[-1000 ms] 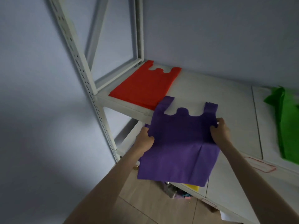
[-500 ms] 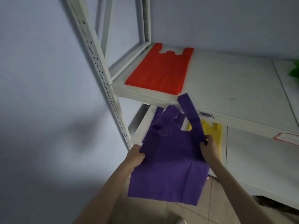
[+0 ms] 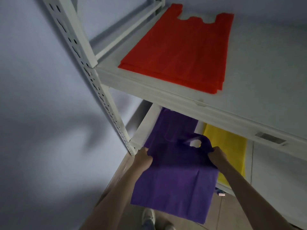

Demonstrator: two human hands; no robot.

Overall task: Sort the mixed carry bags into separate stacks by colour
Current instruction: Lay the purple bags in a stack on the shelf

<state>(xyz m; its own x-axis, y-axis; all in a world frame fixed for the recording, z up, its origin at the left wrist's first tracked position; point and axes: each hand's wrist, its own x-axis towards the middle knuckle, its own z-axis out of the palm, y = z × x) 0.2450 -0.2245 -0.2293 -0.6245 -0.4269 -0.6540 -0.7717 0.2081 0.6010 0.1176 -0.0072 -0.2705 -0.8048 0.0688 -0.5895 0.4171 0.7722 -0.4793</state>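
Observation:
I hold a purple carry bag (image 3: 176,181) by its two upper sides, my left hand (image 3: 143,159) gripping the left edge and my right hand (image 3: 217,156) gripping the right. Its handles reach under the upper shelf, over purple fabric (image 3: 172,123) that lies on the lower shelf; its lower half hangs over the floor. A yellow bag stack (image 3: 227,146) lies just right of it on the lower shelf. A stack of red bags (image 3: 182,48) lies flat on the upper shelf (image 3: 259,83).
The white perforated upright post (image 3: 93,80) of the rack stands just left of my left hand. A pale wall fills the left side. Tiled floor and my shoe (image 3: 148,216) show below the bag. A barcode label (image 3: 270,138) sits on the upper shelf's front rail.
The purple bag has gone down from the upper shelf level to the lower shelf, with both hands still gripping it. The view has tilted down and closer.

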